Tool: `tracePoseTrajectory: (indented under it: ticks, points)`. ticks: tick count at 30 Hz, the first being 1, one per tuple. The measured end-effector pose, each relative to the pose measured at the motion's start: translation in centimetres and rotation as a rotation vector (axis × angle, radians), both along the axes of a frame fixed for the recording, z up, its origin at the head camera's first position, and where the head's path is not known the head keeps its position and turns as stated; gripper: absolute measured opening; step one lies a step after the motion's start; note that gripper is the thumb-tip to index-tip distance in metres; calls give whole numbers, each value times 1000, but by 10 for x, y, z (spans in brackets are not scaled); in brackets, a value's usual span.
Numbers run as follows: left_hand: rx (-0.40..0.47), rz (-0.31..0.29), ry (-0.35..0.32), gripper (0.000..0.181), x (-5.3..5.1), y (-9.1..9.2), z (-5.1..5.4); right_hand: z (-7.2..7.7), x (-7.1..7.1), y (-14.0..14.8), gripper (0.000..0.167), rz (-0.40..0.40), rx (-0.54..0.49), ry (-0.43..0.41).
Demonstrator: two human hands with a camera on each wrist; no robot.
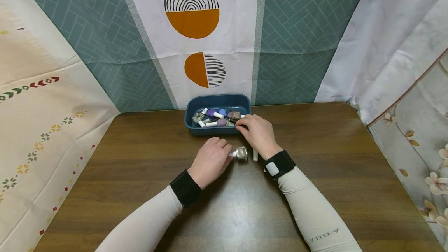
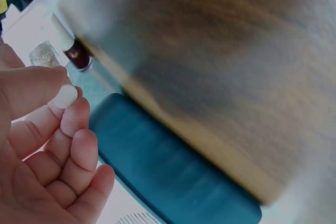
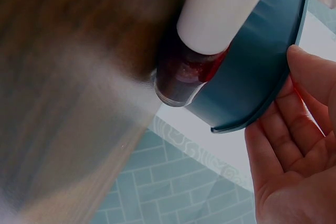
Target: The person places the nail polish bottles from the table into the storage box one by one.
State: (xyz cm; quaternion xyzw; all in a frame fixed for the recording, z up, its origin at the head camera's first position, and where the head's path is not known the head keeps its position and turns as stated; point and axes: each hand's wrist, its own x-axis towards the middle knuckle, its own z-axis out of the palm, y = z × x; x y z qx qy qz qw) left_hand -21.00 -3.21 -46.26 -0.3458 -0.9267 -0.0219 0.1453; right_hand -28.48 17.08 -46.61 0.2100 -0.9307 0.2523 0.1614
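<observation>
My left hand pinches the white cap of a square clear nail polish bottle with glittery contents, held above the table. My right hand reaches over the near right corner of a blue plastic bin. Its thumb and index finger are beside a dark, slim piece inside; whether they grip it is unclear, as the bin wall hides the fingertips in the right wrist view. A dark red nail polish bottle with a white cap stands on the table near my right wrist.
Several nail polish bottles lie jumbled in the bin, among them a purple one and a mauve one. The bin stands at the back edge of the wooden table, against a patterned cloth.
</observation>
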Motion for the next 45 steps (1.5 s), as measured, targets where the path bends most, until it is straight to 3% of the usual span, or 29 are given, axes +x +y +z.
tracePoseTrajectory:
  ticks: [16, 21, 33, 45]
  points:
    - [71, -20, 34, 20, 3, -12, 16, -2, 2, 1, 10, 0, 6, 0]
    - [121, -23, 33, 22, 0, -17, 22, -1, 1, 2, 11, 6, -3, 3]
    - [105, 16, 52, 22, -9, -24, 35, 0, 2, 1, 10, 13, -9, 10]
    - [116, 27, 53, 24, -13, -26, 40, -1, 2, 1, 10, 9, -13, 14]
